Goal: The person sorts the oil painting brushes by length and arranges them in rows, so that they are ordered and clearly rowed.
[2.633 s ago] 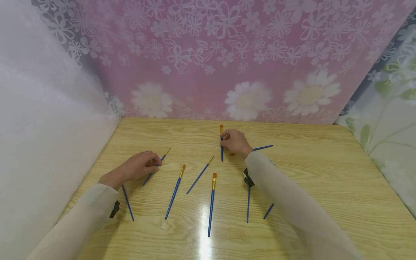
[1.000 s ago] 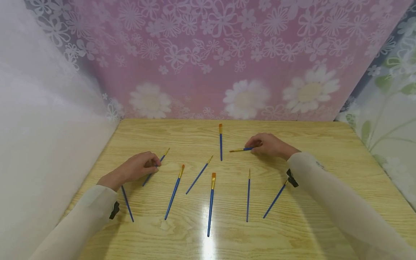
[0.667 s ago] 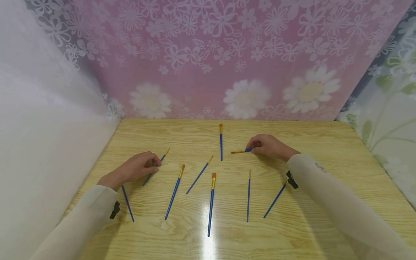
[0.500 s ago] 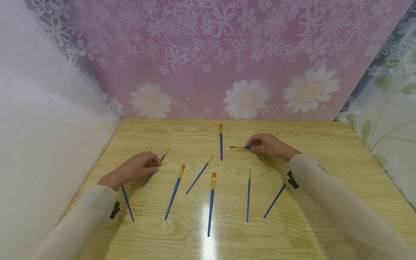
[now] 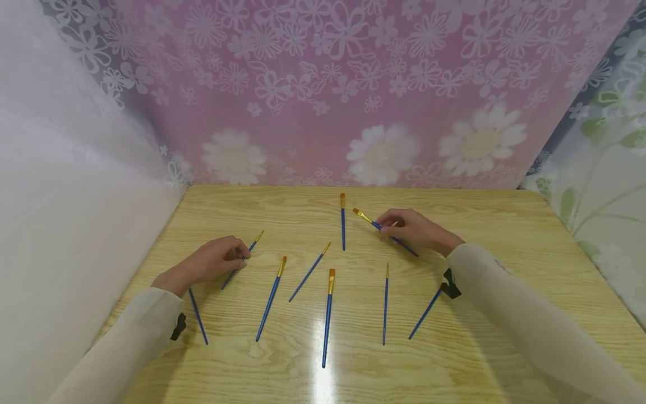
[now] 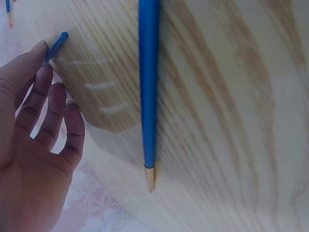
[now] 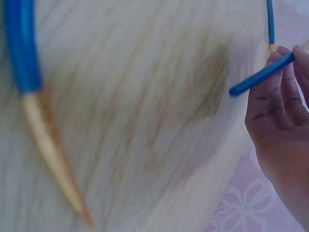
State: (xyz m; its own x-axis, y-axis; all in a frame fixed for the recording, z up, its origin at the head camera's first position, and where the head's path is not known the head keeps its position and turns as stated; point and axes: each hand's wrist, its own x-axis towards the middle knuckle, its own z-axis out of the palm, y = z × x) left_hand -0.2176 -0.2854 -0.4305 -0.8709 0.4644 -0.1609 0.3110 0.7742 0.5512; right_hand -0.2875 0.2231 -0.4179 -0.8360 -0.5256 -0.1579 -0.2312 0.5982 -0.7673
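At the back right, my right hand (image 5: pixel 416 229) pinches a blue-handled paintbrush (image 5: pixel 374 223) between thumb and fingertips. That brush slants, with its orange bristles toward the back left and the handle end toward the front right. The right wrist view shows the handle end (image 7: pixel 258 82) jutting out from the fingertips. On the left side, my left hand (image 5: pixel 214 259) pinches a thin paintbrush (image 5: pixel 257 238) mid-handle, its tip pointing to the back right. Just right of the held brush, a flat paintbrush (image 5: pixel 343 224) stands in line with the table's depth.
Several more paintbrushes lie spread on the wooden table (image 5: pixel 484 224): a wide flat one (image 5: pixel 329 314) at the front middle, a thin one (image 5: pixel 386 306) to its right, and one (image 5: pixel 429 311) partly under the right wrist strap. Another brush (image 5: pixel 198 317) is partly hidden by the left forearm. A floral cloth (image 5: pixel 303 112) hangs behind.
My right hand has moved right from the flat brush at the back to the brush beside it. That brush has turned from roughly sideways to slanting. The left hand stays put.
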